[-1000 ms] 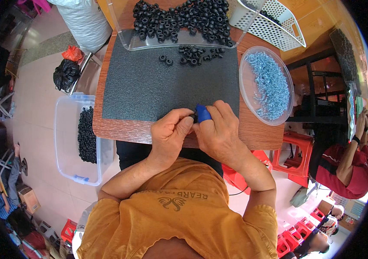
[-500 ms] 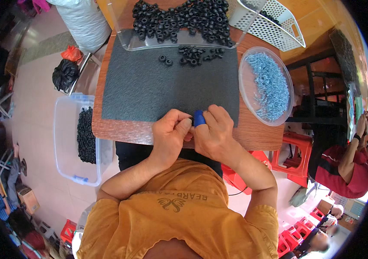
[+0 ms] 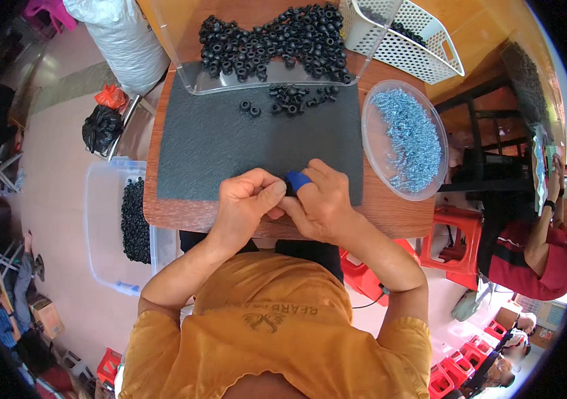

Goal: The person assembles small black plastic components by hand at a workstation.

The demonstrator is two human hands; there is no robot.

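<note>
Near edge of dark-grey rectangular mat (image 3: 223, 146): left hand (image 3: 247, 201), right hand (image 3: 325, 205), fingers clamped on small black rounded piece (image 3: 289, 189); likely light, firm, slippery; best gripped by sides.

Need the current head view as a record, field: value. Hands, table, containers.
left hand: fingertips close to the right hand's; grip mostly hidden
right hand: blue wrap on one finger
between hands: small dark piece, partly hidden
table: brown, dark grey mat on top
loose on mat: black rings
far side: clear tray, more black rings
right side: round clear dish, blue beads
</note>
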